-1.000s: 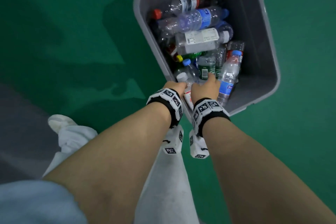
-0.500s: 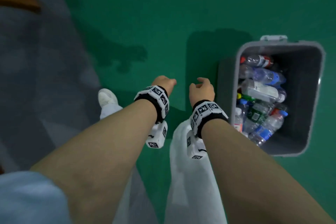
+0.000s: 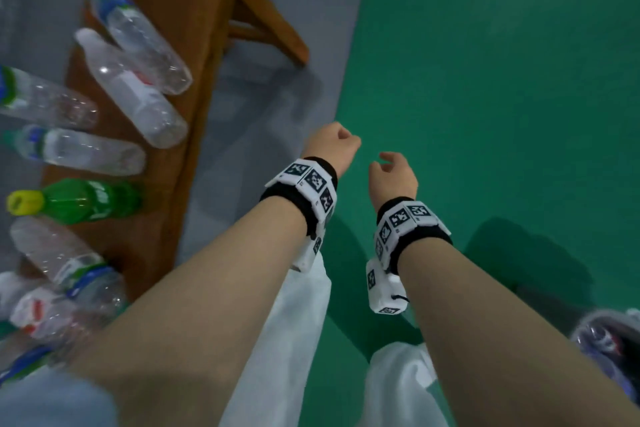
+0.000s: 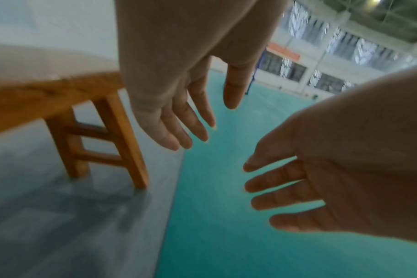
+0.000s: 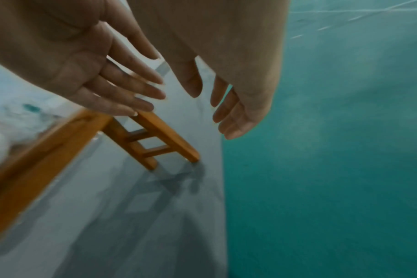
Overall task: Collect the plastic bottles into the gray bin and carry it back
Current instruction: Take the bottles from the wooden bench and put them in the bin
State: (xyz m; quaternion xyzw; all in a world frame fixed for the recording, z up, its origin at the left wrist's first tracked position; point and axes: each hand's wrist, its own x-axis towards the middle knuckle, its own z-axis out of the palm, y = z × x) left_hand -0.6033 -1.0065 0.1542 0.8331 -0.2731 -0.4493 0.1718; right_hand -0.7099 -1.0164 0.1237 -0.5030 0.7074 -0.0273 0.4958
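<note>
Both hands empty. Left hand (image 3: 330, 146) and right hand (image 3: 393, 177) are held out side by side in the air, apart from each other and touching nothing. In the wrist views the fingers (image 4: 198, 120) of the left hand are straight and slightly spread, and those of the right hand (image 5: 236, 116) likewise: relaxed, holding nothing.

Plastic bottles (image 3: 131, 90) lie on their sides on a wooden bench (image 3: 180, 10) at the left of the head view, crowded together. Most are clear, some with blue or green caps and labels. One green bottle (image 3: 86, 199) has a yellow cap. More clear bottles lie nearer, blurred, partly hidden behind the left forearm.

Gray bin (image 3: 609, 326): only a corner shows at the lower right edge of the head view, on the floor and well apart from the bench. Something lies inside it, too blurred to tell apart.

Surface: the bench stands with splayed legs (image 4: 122, 135) joined by rungs on a gray strip of floor (image 3: 263, 45). A straight edge divides this from the green floor (image 3: 485, 80) on the right. The hands hang above this edge.

Room: large hall. The left wrist view shows a far white wall with rows of windows (image 4: 345, 45) and an orange sign, all blurred. White trousers (image 3: 291, 340) show below the arms.
</note>
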